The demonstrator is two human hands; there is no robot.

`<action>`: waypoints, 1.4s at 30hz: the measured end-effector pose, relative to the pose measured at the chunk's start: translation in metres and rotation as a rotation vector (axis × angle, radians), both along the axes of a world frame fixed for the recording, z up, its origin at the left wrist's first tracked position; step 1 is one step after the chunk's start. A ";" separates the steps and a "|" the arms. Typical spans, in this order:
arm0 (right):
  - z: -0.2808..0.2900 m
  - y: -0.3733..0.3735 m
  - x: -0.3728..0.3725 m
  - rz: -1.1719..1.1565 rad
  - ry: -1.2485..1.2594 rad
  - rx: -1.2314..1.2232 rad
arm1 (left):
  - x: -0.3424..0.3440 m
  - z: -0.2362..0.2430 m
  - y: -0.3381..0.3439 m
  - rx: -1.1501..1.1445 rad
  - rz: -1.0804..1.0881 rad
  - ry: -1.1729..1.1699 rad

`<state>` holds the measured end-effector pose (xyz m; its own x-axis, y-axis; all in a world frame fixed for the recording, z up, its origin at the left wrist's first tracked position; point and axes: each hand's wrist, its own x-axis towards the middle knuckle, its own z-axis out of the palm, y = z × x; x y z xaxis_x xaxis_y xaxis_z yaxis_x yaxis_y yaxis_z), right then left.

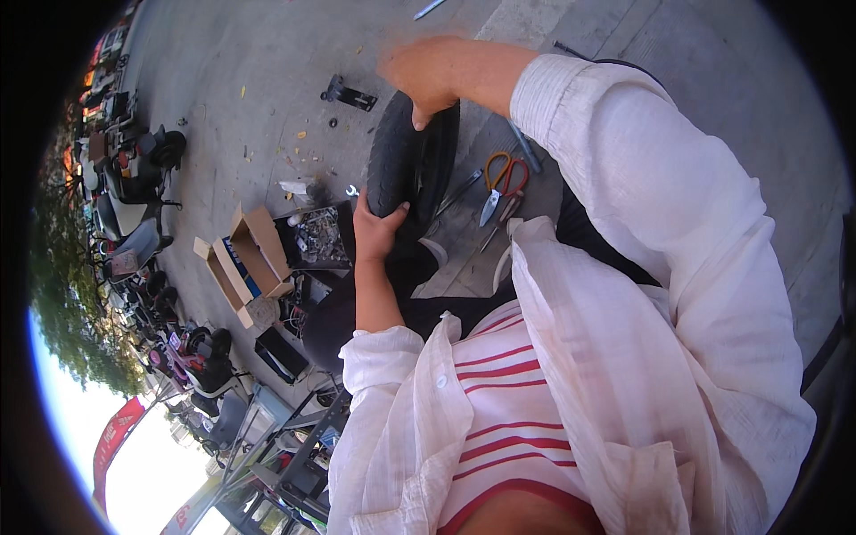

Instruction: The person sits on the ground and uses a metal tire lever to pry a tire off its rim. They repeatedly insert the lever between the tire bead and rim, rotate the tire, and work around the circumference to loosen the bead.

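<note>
A black tyre (pixel 392 160) with a wheel rim inside it stands upright on the pavement in front of me. My left hand (pixel 378 230) is closed around its near end, with the thumb lying over the sidewall edge. Over the far end of the tyre bends my right hand (pixel 432 78). Its thumb touches the tyre, while its fingers are smeared by motion. Beside the tyre on the right lie snips (pixel 496 185) with orange-red handles, a screwdriver (pixel 502 220) and a blue-grey bar tool (pixel 526 147).
Left of the tyre are a tray of small metal parts (pixel 316 236), an open cardboard box (pixel 245 259) and a wrench (pixel 352 191). A black bracket (pixel 348 94) lies farther off. Parked scooters (pixel 134 178) line the left side.
</note>
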<state>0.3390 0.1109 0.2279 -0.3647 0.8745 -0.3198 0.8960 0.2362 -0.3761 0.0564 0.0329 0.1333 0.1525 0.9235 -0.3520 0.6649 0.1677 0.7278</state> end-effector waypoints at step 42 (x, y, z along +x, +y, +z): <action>-0.120 -0.014 -0.046 0.190 0.197 0.082 | -0.034 0.017 0.003 0.257 -0.122 0.348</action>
<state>0.2930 0.0967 0.1081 -0.5727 0.8045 -0.1577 0.7442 0.4295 -0.5115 0.0223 0.0360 0.1503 0.1789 0.9703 -0.1626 0.8810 -0.0844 0.4655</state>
